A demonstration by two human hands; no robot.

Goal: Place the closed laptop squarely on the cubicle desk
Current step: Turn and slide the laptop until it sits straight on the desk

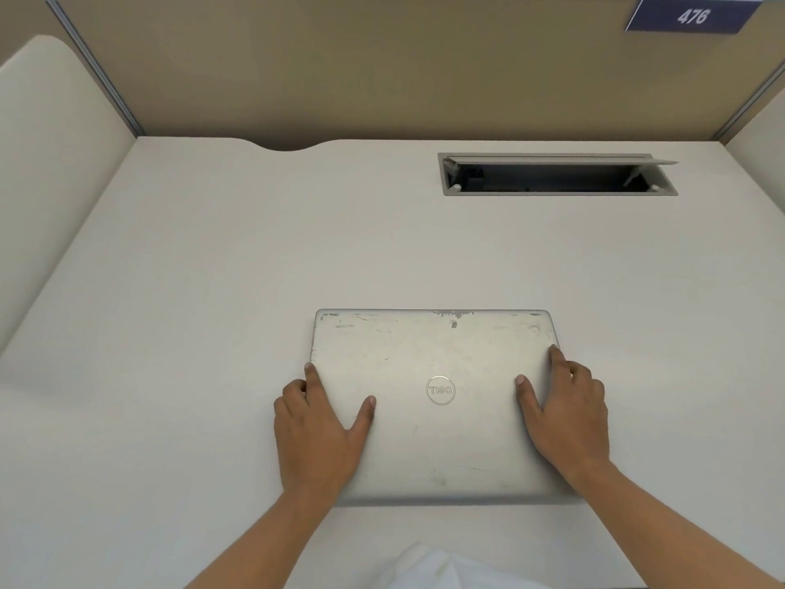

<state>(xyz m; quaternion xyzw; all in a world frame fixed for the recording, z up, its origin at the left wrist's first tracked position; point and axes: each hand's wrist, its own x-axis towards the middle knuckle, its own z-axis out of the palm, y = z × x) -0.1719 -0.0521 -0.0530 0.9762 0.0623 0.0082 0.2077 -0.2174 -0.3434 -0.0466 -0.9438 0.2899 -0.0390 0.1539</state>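
Observation:
A closed silver laptop (433, 363) with a scuffed lid and a round logo lies flat on the white cubicle desk (221, 269), near the front and a little right of centre. Its edges run roughly parallel to the desk's front edge. My left hand (316, 431) grips the laptop's left side, thumb on the lid and fingers curled around the edge. On the right side sits my right hand (567, 418), with the thumb and index finger on the lid and the other fingers over the edge.
An open cable hatch (556, 176) is sunk into the desk at the back right. Tan partition walls (340, 61) enclose the back, white side panels (46, 163) the flanks. A blue sign reading 476 (692, 14) hangs top right.

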